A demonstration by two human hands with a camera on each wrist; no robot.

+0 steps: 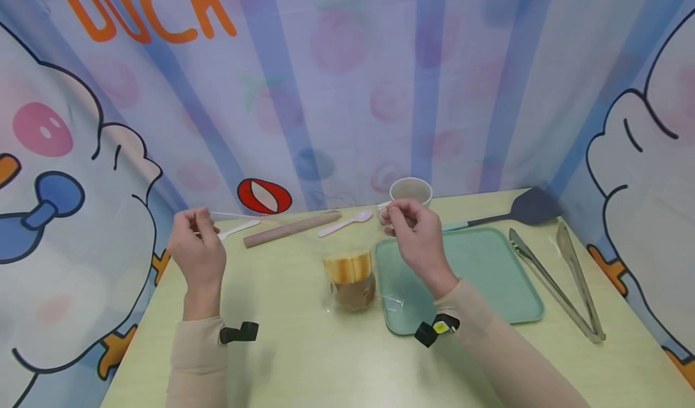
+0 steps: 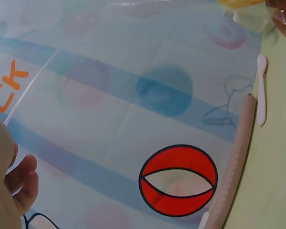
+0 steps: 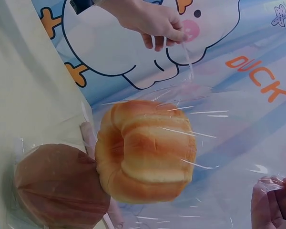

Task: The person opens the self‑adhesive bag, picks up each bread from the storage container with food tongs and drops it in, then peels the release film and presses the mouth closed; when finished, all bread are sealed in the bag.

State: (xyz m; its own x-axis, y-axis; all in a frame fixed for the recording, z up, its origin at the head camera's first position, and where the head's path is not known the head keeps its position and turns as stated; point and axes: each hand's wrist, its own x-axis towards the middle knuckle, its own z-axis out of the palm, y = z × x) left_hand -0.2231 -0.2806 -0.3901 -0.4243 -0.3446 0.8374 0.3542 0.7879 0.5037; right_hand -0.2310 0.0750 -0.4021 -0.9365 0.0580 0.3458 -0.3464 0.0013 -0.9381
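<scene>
My left hand is raised at the left and pinches an edge of a clear plastic bag. At the right, near the cup, my right hand pinches the same clear plastic. Between the hands the bag is spread wide, its creases glinting in the right wrist view. A golden, ridged bread roll shows within the plastic. It overlaps a brown bun in its own clear wrapper, which sits over the table between the hands. The left wrist view catches only part of the left hand's fingers.
A green tray lies at the right, with metal tongs and a dark spatula beyond it. A white cup stands behind the right hand. Along the back lie a brownish rod, a lilac spoon and a white utensil.
</scene>
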